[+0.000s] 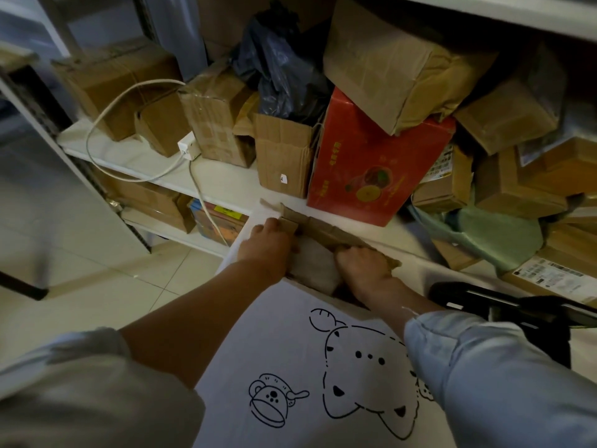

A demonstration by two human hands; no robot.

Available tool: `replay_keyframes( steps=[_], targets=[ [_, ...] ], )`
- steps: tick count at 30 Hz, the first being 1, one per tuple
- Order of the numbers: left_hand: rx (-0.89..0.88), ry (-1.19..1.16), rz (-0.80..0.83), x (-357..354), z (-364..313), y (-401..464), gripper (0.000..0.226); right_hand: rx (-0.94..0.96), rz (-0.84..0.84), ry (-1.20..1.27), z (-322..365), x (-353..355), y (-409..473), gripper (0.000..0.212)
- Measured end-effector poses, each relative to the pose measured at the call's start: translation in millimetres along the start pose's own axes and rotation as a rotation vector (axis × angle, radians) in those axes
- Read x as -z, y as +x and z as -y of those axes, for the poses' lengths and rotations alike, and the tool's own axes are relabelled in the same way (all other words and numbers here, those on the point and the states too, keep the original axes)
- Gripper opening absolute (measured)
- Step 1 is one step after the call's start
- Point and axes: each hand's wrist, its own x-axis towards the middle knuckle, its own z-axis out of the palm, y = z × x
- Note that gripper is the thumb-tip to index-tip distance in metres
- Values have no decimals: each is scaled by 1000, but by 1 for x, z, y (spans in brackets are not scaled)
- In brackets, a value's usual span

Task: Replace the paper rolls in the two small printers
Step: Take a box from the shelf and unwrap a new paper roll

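From the head camera, both hands reach into an open cardboard box [326, 232] at the shelf's [223, 176] front edge, below the red carton [371, 166]. The left hand [265, 245] curls its fingers over a box flap, and the right hand [363, 265] grips the opposite flap, fingers folded. A pale wrapped bundle [315, 261] lies inside between them; no printers or paper rolls can be made out.

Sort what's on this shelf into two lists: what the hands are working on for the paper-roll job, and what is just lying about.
In use:
- open cardboard box at the shelf edge
- left hand on its flap
- right hand on its rim
- pale contents, not identifiable

Lying about:
- red carton
- black plastic bag
- white cable
- green bag
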Motion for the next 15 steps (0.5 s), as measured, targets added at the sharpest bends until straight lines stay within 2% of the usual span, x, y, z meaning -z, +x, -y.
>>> replay_keyframes(
  steps=[3, 5, 7, 8, 10, 12, 15],
  targets=[
    [-43, -9, -20, -6, 2, 3, 43, -79, -67, 210, -7, 8, -4, 37],
    [-11, -11, -49, -10, 3, 7, 48, -106, -187, 311, -7, 12, -5, 31],
    [40, -47, -29, -8, 1, 10, 57, -39, -334, 381, -6, 13, -3, 21],
    [52, -50, -27, -7, 0, 11, 59, 21, -354, 445, -5, 13, -1, 17],
    [52, -55, -29, -5, -3, 13, 64, 71, -295, 673, -3, 17, 0, 9],
    [39, -92, -53, 1, -6, 12, 68, -5, -245, 988, -3, 25, -2, 5],
    [9, -151, -129, 14, -10, 5, 73, -105, -262, 1452, -10, 37, -13, 20]
  ],
)
